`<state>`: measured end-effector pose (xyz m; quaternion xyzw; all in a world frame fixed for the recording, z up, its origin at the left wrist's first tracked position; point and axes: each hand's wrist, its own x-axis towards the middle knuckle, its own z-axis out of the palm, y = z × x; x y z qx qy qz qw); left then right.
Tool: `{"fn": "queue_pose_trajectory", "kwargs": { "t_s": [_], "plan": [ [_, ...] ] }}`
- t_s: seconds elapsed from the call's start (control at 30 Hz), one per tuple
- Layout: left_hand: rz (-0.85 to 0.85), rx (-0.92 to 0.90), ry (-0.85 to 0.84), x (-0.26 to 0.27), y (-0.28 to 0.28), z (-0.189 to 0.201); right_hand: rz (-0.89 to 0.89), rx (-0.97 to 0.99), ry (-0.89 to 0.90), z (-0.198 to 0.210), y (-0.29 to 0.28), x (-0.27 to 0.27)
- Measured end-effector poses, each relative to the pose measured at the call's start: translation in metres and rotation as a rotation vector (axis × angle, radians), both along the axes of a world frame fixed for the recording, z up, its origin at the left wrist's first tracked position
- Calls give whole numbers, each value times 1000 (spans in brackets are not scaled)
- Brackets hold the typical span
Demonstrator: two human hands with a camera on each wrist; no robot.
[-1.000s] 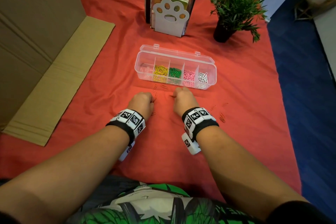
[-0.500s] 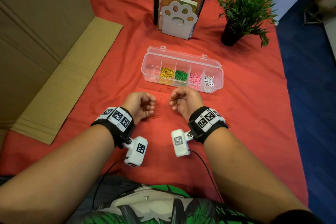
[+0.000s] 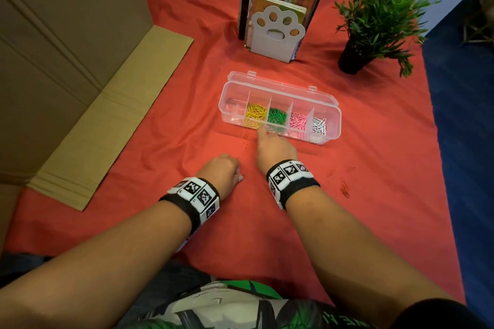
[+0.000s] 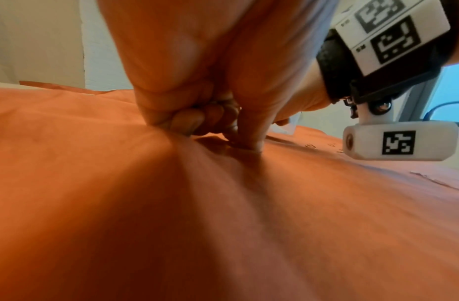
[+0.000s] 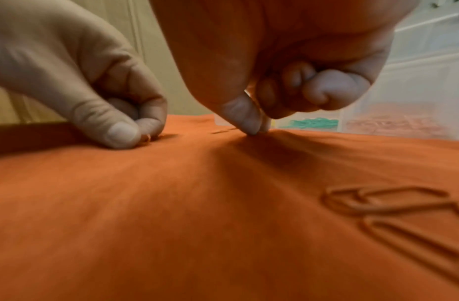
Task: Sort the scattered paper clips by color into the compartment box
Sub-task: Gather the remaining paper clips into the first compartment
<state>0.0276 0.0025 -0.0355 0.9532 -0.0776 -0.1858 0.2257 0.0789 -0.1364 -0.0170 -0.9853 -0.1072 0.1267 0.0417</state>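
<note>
Paper clips (image 3: 245, 143) lie beside right hand (image 3: 275, 147).

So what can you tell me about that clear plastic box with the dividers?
The compartment box is a long, see-through plastic case lying flat on the red cloth, its hinged lid folded open behind it. Thin walls split it into five compartments. From the left: the first looks empty, then yellow clips, green clips, pink clips and white clips. The right hand points a finger at the cloth just in front of its near wall; contact with the box cannot be told.
</note>
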Motion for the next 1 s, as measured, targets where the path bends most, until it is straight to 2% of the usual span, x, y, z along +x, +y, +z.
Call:
{"fn": "queue_pose_trajectory", "kwargs": {
  "t_s": [0.07,0.13,0.17,0.23,0.3,0.33,0.4,0.47,0.53,0.63,0.67,0.8,0.87,0.93,1.0],
  "plan": [
    [32,-92,41,1,1,-1,-1,27,36,0,1,0],
    [176,-301,163,3,0,6,-89,237,173,2,3,0],
    [319,-481,273,5,0,12,-181,416,263,1,2,2],
    [613,-893,501,6,3,25,-479,892,481,4,-1,1],
    [771,-1206,632,7,9,35,-734,1301,621,9,-5,-2],
    [807,-1301,659,8,12,39,-789,1413,643,10,-6,-3],
    [860,-1338,660,10,15,41,-860,1496,678,11,-7,-4],
    [888,-1161,598,14,12,35,-948,1528,739,10,-7,0],
    [799,-830,427,17,8,25,-1019,1530,822,12,-4,3],
    [438,-256,113,16,8,12,-1047,1430,840,15,0,4],
    [350,-140,48,15,7,11,-1000,1336,787,13,1,4],
    [204,-44,-53,15,2,10,-506,699,380,8,0,3],
    [167,-16,-51,14,-1,8,-281,457,256,6,1,2],
    [137,4,-39,11,-2,7,-111,301,196,3,4,4],
    [147,-41,-42,10,-1,4,-16,218,148,1,8,6]
  ]
}}
